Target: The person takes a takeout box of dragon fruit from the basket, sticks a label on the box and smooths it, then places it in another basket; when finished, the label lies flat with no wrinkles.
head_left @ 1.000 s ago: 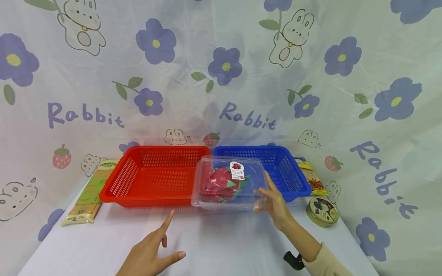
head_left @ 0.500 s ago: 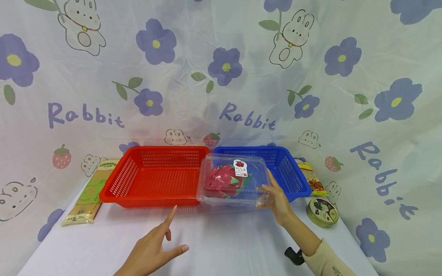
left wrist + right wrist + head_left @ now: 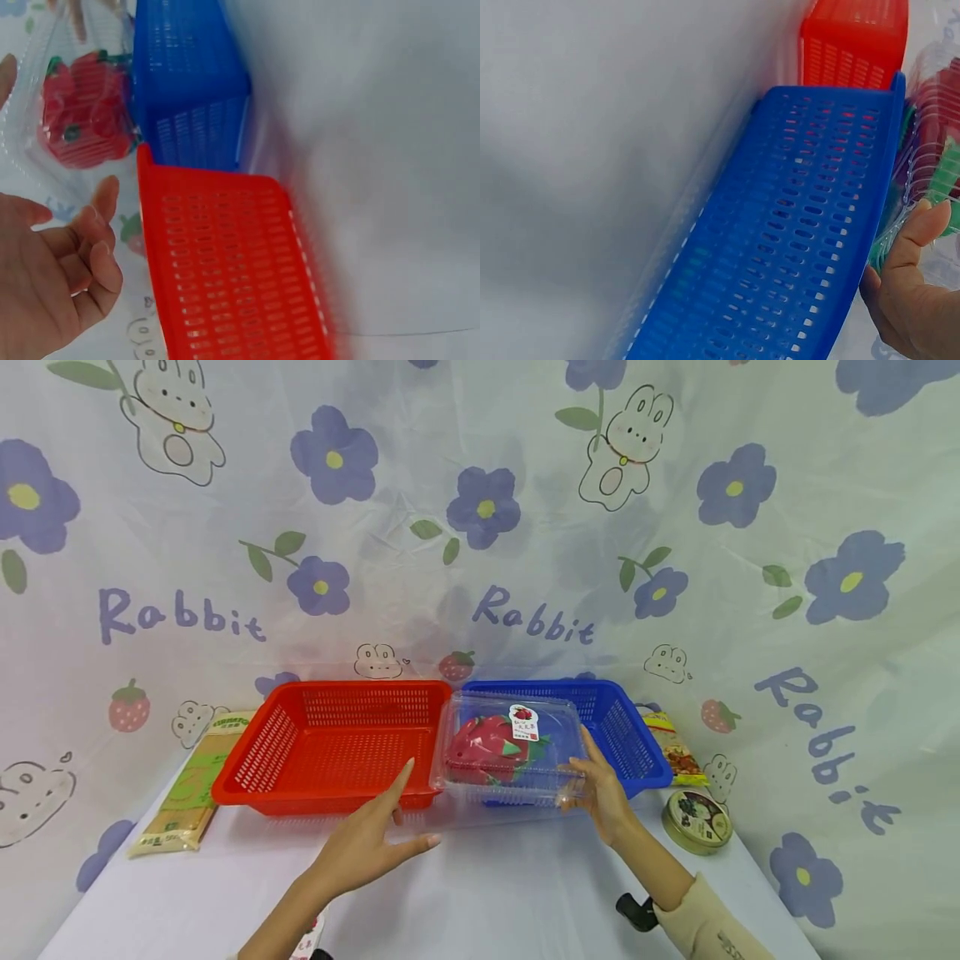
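My right hand point(image 3: 603, 797) grips the right end of a clear plastic fruit box point(image 3: 558, 756), thumb on its near side. Inside lies a red dragon fruit point(image 3: 480, 747) with green tips, at the left part of the box. A white sticker is on the lid. The box overlaps the front of the blue basket point(image 3: 651, 777) in the head view, its left end near the red basket point(image 3: 300, 806). In front of the red basket, my left hand point(image 3: 363, 843) holds nothing, index finger pointing forward and thumb spread. The left wrist view shows its fingers point(image 3: 105, 199) just short of the box.
A flat pack with a green label point(image 3: 183, 785) lies left of the red basket. Right of the blue basket are a yellow-and-red packet point(image 3: 675, 747) and a round tin point(image 3: 697, 821). A patterned cloth point(image 3: 420, 568) hangs behind the baskets. A red-and-white label point(image 3: 309, 937) shows below my left wrist.
The fruit box moved slightly right over the second, held in my right hand. My left hand came forward and right, toward the box's left end.
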`<state>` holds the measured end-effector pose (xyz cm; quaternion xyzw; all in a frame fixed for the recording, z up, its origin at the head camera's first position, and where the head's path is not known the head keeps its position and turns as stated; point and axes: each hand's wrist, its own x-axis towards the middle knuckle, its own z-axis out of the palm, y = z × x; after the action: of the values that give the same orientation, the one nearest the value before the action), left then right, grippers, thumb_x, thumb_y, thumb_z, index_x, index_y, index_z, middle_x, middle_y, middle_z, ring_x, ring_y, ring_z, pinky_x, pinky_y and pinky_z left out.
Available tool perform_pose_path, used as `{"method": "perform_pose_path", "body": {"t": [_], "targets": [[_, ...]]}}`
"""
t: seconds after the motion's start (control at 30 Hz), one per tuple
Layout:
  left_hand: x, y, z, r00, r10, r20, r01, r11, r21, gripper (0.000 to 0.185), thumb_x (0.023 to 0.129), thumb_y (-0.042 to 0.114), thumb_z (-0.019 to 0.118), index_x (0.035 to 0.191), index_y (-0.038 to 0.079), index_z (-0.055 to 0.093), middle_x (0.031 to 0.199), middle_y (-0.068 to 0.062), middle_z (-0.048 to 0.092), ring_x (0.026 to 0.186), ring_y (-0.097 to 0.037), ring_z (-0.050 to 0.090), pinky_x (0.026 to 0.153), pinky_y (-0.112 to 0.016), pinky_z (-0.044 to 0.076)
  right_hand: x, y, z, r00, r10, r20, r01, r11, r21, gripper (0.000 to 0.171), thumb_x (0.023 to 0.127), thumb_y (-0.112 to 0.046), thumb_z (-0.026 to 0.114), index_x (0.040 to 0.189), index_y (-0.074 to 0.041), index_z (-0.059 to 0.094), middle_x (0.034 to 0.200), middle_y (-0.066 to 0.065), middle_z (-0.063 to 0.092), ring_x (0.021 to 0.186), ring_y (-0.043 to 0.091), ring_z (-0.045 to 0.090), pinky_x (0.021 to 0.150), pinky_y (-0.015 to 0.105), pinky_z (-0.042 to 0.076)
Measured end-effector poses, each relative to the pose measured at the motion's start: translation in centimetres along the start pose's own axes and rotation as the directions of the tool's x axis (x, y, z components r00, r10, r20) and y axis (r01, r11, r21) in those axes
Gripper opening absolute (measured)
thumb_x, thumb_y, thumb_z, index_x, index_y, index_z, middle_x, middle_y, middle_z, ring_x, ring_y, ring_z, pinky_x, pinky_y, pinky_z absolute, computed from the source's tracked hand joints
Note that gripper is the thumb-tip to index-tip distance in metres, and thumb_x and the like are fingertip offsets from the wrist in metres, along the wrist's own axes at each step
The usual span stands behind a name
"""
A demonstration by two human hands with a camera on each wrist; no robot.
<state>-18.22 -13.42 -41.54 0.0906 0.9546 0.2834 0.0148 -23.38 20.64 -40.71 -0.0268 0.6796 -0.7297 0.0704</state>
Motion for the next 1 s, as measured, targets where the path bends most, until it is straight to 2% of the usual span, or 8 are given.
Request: {"method": "perform_pose_path", "body": {"t": [0.07, 0.17, 0.3, 0.37, 0.47, 0.57, 0.8, 1.0], "targets": [[0.8, 0.3, -0.1, 0.999, 0.032, -0.017, -0.032, 0.999, 0.005, 0.108, 0.075, 0.077, 0.065, 0.159, 0.04, 0.008, 0.128, -0.009, 0.063, 0.105, -0.027, 0.065, 0.08, -0.051, 0.057, 0.0, 0.0, 0.0, 1.0, -0.002, -0.006, 0.002, 1.0, -0.004, 0.069, 0.101, -0.023, 0.04, 0.16, -0.034, 0.006, 0.167, 0.003, -0.005, 0.12, 0.031, 0.05, 0.064, 0.033, 0.055], [2.0, 0.7, -0.2, 0.997, 0.065, -0.03, -0.065, 0.998, 0.003, 0.107, 0.077, 0.078, 0.062, 0.159, 0.038, 0.007, 0.139, -0.011, 0.058, 0.112, -0.032, 0.063, 0.08, -0.052, 0.057, 0.2, 0.0, -0.1, 1.0, 0.0, -0.014, 0.0, 1.0, -0.005, 0.069, 0.101, -0.024, 0.041, 0.16, -0.034, 0.007, 0.167, 0.004, -0.003, 0.11, 0.027, 0.056, 0.065, 0.033, 0.055], [3.2, 1.3, 0.0, 0.997, 0.065, -0.029, -0.066, 0.998, -0.013, 0.107, 0.076, 0.078, 0.062, 0.159, 0.04, 0.005, 0.125, -0.005, 0.063, 0.098, -0.021, 0.063, 0.068, -0.037, 0.055, 0.2, 0.2, -0.1, 1.0, 0.008, -0.016, -0.008, 1.0, 0.002, 0.07, 0.1, -0.024, 0.042, 0.16, -0.033, 0.008, 0.167, 0.007, 0.001, 0.096, 0.023, 0.06, 0.064, 0.033, 0.055], [3.5, 1.6, 0.2, 0.998, 0.065, -0.026, -0.065, 0.998, -0.02, 0.108, 0.076, 0.079, 0.062, 0.159, 0.04, 0.005, 0.128, -0.003, 0.062, 0.099, -0.02, 0.062, 0.071, -0.039, 0.055, 0.2, 0.3, -0.1, 1.0, 0.011, -0.014, -0.011, 1.0, 0.009, 0.07, 0.1, -0.024, 0.042, 0.161, -0.032, 0.007, 0.166, 0.01, 0.005, 0.093, 0.022, 0.06, 0.064, 0.033, 0.055], [3.9, 1.9, 0.4, 0.997, 0.068, -0.024, -0.069, 0.997, -0.034, 0.108, 0.077, 0.079, 0.06, 0.159, 0.039, 0.003, 0.141, -0.005, 0.055, 0.114, -0.029, 0.061, 0.083, -0.053, 0.055, 0.2, 0.4, 0.0, 1.0, 0.008, -0.012, -0.008, 1.0, 0.017, 0.07, 0.1, -0.024, 0.042, 0.161, -0.032, 0.006, 0.165, 0.013, 0.008, 0.096, 0.023, 0.06, 0.064, 0.033, 0.055], [4.3, 2.1, 0.6, 0.997, 0.068, -0.031, -0.069, 0.997, -0.044, 0.109, 0.078, 0.079, 0.059, 0.16, 0.035, 0.002, 0.156, -0.005, 0.041, 0.13, -0.037, 0.053, 0.094, -0.064, 0.048, 0.3, 0.4, 0.0, 1.0, -0.002, -0.002, 0.002, 1.0, 0.025, 0.071, 0.1, -0.025, 0.043, 0.161, -0.032, 0.006, 0.165, 0.013, 0.007, 0.1, 0.024, 0.058, 0.064, 0.033, 0.054], [5.3, 2.3, 1.0, 0.997, 0.057, -0.048, -0.059, 0.997, -0.043, 0.116, 0.078, 0.079, 0.059, 0.161, 0.02, 0.003, 0.159, -0.012, 0.035, 0.133, -0.042, 0.049, 0.094, -0.065, 0.047, 0.7, 0.3, -0.1, 1.0, -0.011, 0.006, 0.011, 0.999, 0.03, 0.071, 0.1, -0.025, 0.043, 0.16, -0.035, 0.006, 0.166, 0.01, 0.005, 0.117, 0.031, 0.051, 0.064, 0.033, 0.054], [5.8, 2.3, 1.4, 0.999, 0.036, -0.031, -0.038, 0.997, -0.071, 0.117, 0.077, 0.079, 0.06, 0.161, 0.022, 0.0, 0.159, -0.012, 0.035, 0.131, -0.043, 0.051, 0.092, -0.063, 0.05, 0.9, 0.3, -0.1, 1.0, -0.01, 0.009, 0.009, 0.999, 0.033, 0.071, 0.101, -0.025, 0.042, 0.16, -0.036, 0.005, 0.166, 0.011, 0.005, 0.117, 0.031, 0.051, 0.065, 0.034, 0.054]]}}
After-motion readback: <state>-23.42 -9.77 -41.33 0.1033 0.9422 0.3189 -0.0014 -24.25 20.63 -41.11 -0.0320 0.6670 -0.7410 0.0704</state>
